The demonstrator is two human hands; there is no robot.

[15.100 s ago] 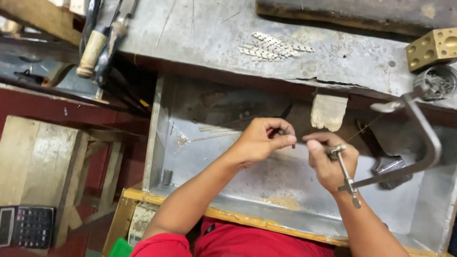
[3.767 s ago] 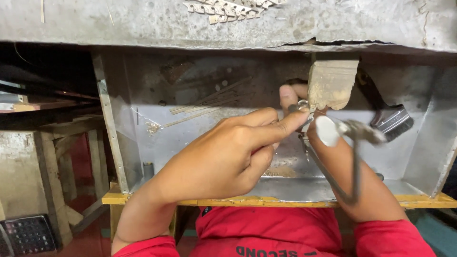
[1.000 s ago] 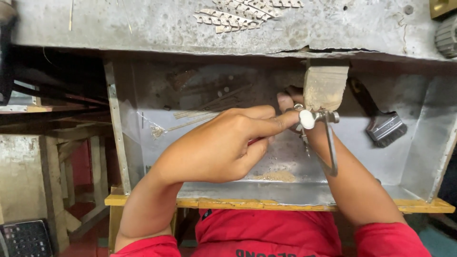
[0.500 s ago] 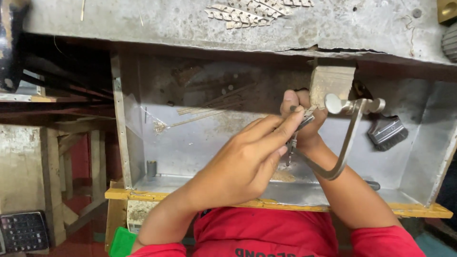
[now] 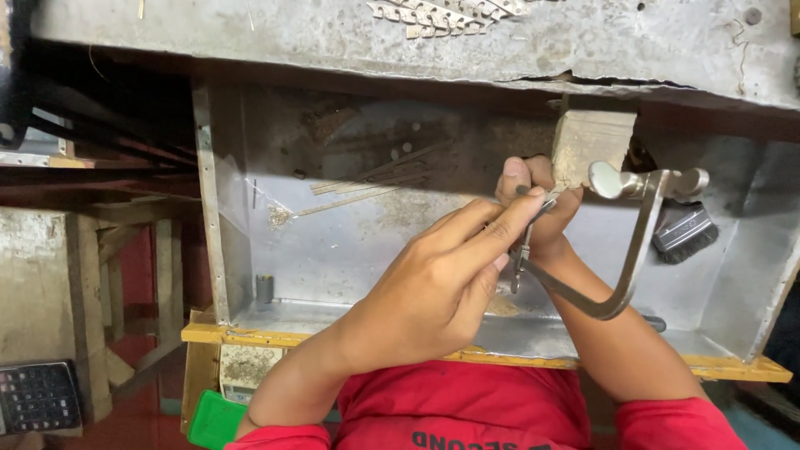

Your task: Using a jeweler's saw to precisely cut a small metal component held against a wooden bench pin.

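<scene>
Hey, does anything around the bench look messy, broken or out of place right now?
Mostly worn, not broken. The bench top has a crack along its front edge above the wooden peg, and filings lie scattered in the metal tray. Both hands, left and right, work at the peg.

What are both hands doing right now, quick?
Left hand: fingers pinched on a small metal piece at the wooden bench peg.
Right hand: closed around the jeweller's saw frame.

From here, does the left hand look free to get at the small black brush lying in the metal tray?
Probably not directly: the left hand pinches at the wooden peg, and the saw frame and right hand sit between it and the small black brush.
</scene>
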